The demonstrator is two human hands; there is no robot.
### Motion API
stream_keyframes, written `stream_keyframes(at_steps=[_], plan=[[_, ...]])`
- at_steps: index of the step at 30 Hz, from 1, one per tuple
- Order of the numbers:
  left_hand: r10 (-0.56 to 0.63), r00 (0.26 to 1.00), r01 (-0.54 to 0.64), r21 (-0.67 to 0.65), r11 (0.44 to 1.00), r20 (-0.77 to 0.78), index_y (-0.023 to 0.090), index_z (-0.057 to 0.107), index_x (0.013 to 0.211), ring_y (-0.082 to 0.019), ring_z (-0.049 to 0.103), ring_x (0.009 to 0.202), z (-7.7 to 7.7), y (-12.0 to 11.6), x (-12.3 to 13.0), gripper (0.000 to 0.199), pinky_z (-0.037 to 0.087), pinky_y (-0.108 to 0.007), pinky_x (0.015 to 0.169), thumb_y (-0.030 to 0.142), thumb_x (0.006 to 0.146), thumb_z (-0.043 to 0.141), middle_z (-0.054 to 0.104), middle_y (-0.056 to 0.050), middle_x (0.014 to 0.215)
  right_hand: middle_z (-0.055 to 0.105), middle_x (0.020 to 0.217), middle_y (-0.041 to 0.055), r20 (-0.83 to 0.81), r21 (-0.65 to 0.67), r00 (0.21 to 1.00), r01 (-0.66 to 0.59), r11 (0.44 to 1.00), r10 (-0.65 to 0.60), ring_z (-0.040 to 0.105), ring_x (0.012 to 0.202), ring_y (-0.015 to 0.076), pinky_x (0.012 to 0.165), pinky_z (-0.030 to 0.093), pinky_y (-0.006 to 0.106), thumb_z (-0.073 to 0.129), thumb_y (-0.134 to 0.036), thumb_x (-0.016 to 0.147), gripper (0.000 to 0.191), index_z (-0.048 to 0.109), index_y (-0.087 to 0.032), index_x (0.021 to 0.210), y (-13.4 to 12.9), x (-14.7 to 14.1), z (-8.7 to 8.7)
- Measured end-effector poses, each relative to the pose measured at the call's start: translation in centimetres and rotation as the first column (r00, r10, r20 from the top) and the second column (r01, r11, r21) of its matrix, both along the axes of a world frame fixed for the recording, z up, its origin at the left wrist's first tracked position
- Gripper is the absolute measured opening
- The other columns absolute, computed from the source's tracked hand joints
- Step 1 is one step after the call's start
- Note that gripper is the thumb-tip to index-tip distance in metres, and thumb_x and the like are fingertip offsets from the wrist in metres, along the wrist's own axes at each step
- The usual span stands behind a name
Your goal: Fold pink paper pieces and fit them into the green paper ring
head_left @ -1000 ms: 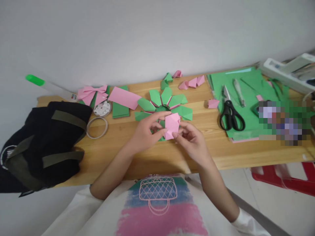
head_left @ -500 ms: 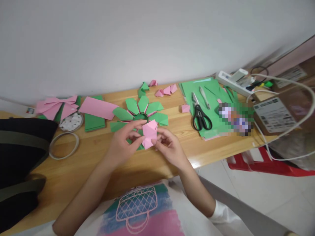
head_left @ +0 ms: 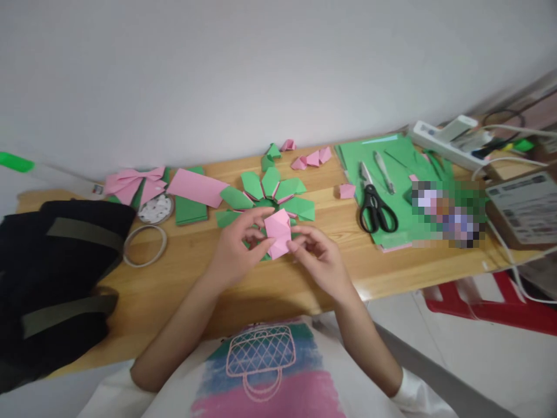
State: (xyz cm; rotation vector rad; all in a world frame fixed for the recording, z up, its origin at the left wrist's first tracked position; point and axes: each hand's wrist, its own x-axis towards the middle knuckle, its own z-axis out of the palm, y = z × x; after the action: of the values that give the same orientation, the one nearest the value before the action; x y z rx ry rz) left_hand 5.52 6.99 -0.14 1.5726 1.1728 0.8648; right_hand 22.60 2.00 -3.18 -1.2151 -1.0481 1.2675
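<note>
A small pink folded paper piece (head_left: pixel 278 234) is held up between my two hands, over the near side of the table. My left hand (head_left: pixel 243 241) grips its left edge, thumb in front and fingers behind. On the right edge, my right hand (head_left: pixel 322 255) pinches it near the lower corner. Just behind it lies a ring of folded green paper pieces (head_left: pixel 270 183) with pink inner edges, its near part hidden by my hands. Past the ring sit small green folded pieces (head_left: pixel 272 155) and small pink folded pieces (head_left: pixel 312 158).
Black-handled scissors (head_left: pixel 375 209) and a craft knife (head_left: pixel 384 171) lie on green sheets (head_left: pixel 402 154). A power strip (head_left: pixel 450 142) and a cardboard box (head_left: pixel 524 209) stand right. Leftward are a pink bow (head_left: pixel 134 183), pink paper (head_left: pixel 198 187), a tape roll (head_left: pixel 145 246) and a dark bag (head_left: pixel 65 273).
The view has swung left, so everything appears shifted right. The pink paper piece stays in both hands, and its lower part now looks flatter, its front face smoother.
</note>
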Motion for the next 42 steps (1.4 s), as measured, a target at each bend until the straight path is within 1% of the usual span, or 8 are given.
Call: stream_keyframes(at_steps=[5, 8, 11, 16, 27, 37, 40, 42], plan=[[0.136, 0.975, -0.107, -0.164, 0.981, 0.174, 0.022, 0.055, 0.111, -0.011, 0.063, 0.062, -0.1, 0.4, -1.4, 0.045, 0.052, -0.023, 0.055, 0.023, 0.07, 0.073, 0.062, 0.002, 0.083, 0.065, 0.07, 0.0006, 0.118, -0.02, 0.955, 0.278, 0.96, -0.273, 0.057, 0.062, 0.0127, 0.06, 0.047, 0.027, 0.066, -0.043, 0.079, 0.023, 0.064, -0.02, 0.081, 0.1, 1.1, -0.7], [0.163, 0.968, -0.118, -0.223, 0.968, 0.193, 0.023, 0.054, 0.11, -0.011, 0.063, 0.061, 0.1, 0.2, -1.7, 0.046, 0.051, -0.022, 0.053, 0.024, 0.069, 0.074, 0.063, 0.002, 0.082, 0.065, 0.071, 0.0017, 0.248, -0.045, 0.911, 0.35, 0.936, -0.329, 0.057, 0.064, 0.0139, 0.063, 0.047, 0.029, 0.064, -0.045, 0.08, 0.025, 0.064, -0.02, 0.08, 0.1, 1.7, -1.4], [0.153, 0.973, -0.111, -0.23, 0.967, 0.174, 0.021, 0.054, 0.11, -0.01, 0.063, 0.062, 0.1, -0.2, -1.6, 0.044, 0.05, -0.02, 0.052, 0.027, 0.071, 0.074, 0.064, 0.0, 0.09, 0.067, 0.074, 0.003, 0.21, -0.133, 0.944, 0.284, 0.95, -0.253, 0.06, 0.064, 0.0154, 0.061, 0.049, 0.03, 0.067, -0.051, 0.077, 0.032, 0.065, -0.02, 0.084, 0.2, 1.7, -1.7], [0.128, 0.973, -0.084, -0.223, 0.971, 0.193, 0.019, 0.057, 0.107, -0.007, 0.06, 0.059, -0.4, -0.3, -1.3, 0.041, 0.047, -0.02, 0.05, 0.026, 0.07, 0.074, 0.064, -0.004, 0.102, 0.068, 0.067, -0.0002, -0.06, -0.268, 0.994, 0.068, 0.961, -0.087, 0.064, 0.06, 0.0141, 0.06, 0.052, 0.028, 0.077, -0.054, 0.066, 0.045, 0.065, -0.019, 0.092, 0.7, 1.2, -1.6], [0.174, 0.977, -0.135, -0.275, 0.952, 0.122, 0.017, 0.062, 0.1, -0.007, 0.059, 0.057, -1.1, -0.5, -1.4, 0.036, 0.045, -0.018, 0.047, 0.026, 0.068, 0.073, 0.064, -0.003, 0.095, 0.069, 0.06, -0.0015, -0.252, -0.309, 0.968, -0.088, 0.947, 0.008, 0.063, 0.053, 0.0108, 0.055, 0.05, 0.023, 0.081, -0.047, 0.065, 0.037, 0.068, -0.018, 0.085, 1.1, 1.0, -1.4], [0.139, 0.989, -0.123, -0.232, 0.965, 0.056, 0.021, 0.061, 0.113, -0.014, 0.065, 0.075, -0.4, -3.6, -4.3, 0.039, 0.052, -0.024, 0.064, 0.028, 0.076, 0.072, 0.068, -0.003, 0.093, 0.071, 0.071, 0.0024, -0.064, -0.286, 0.998, -0.009, 0.958, -0.01, 0.066, 0.061, 0.0143, 0.062, 0.054, 0.029, 0.078, -0.05, 0.067, 0.041, 0.066, -0.019, 0.091, 0.1, 1.6, -2.0], [0.157, 0.98, -0.121, -0.265, 0.957, 0.121, 0.022, 0.054, 0.123, -0.015, 0.066, 0.077, -0.8, -4.4, -5.6, 0.051, 0.054, -0.027, 0.068, 0.03, 0.076, 0.074, 0.069, -0.003, 0.09, 0.073, 0.079, 0.0056, 0.14, -0.236, 0.988, 0.096, 0.967, -0.064, 0.066, 0.063, 0.0162, 0.062, 0.055, 0.032, 0.074, -0.052, 0.069, 0.04, 0.068, -0.019, 0.091, -0.5, 3.1, -1.8], [0.174, 0.976, -0.133, -0.279, 0.951, 0.128, 0.02, 0.052, 0.126, -0.016, 0.066, 0.079, -1.1, -4.6, -6.1, 0.056, 0.054, -0.028, 0.071, 0.03, 0.075, 0.075, 0.07, -0.004, 0.09, 0.073, 0.082, 0.0073, 0.346, -0.155, 0.918, 0.262, 0.953, -0.195, 0.066, 0.067, 0.0188, 0.065, 0.055, 0.035, 0.072, -0.051, 0.069, 0.037, 0.069, -0.019, 0.087, -0.7, 4.8, -1.5]])
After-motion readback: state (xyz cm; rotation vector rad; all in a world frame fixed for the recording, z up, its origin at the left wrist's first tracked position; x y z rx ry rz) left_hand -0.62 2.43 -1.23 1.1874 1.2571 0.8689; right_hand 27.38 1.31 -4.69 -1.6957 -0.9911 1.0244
